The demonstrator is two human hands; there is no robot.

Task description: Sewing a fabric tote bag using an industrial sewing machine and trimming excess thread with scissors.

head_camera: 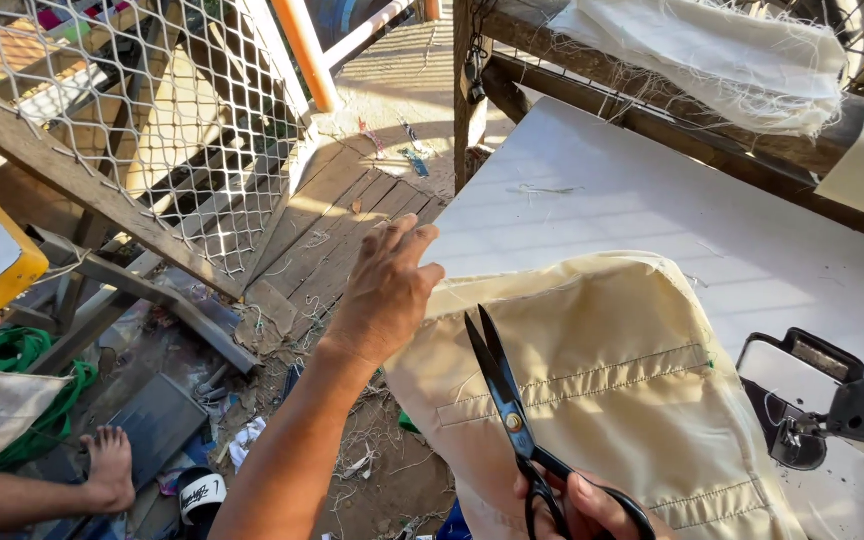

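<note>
My left hand (384, 290) rests with its fingers spread on the left edge of a cream stitched fabric piece (612, 380) that lies on a white table (592, 200). My right hand (582, 505), at the bottom edge of the view, grips the handles of black scissors (500, 385). The scissor blades are open and point up and to the left over the fabric, just right of my left wrist. Two rows of stitching cross the fabric.
A sewing machine head (832, 410) sits at the right edge of the table. Frayed cream cloth (712, 55) hangs over a wooden rail at the back. Left of the table are wooden planks, wire mesh (142, 110), floor scraps and another person's bare foot (107, 465).
</note>
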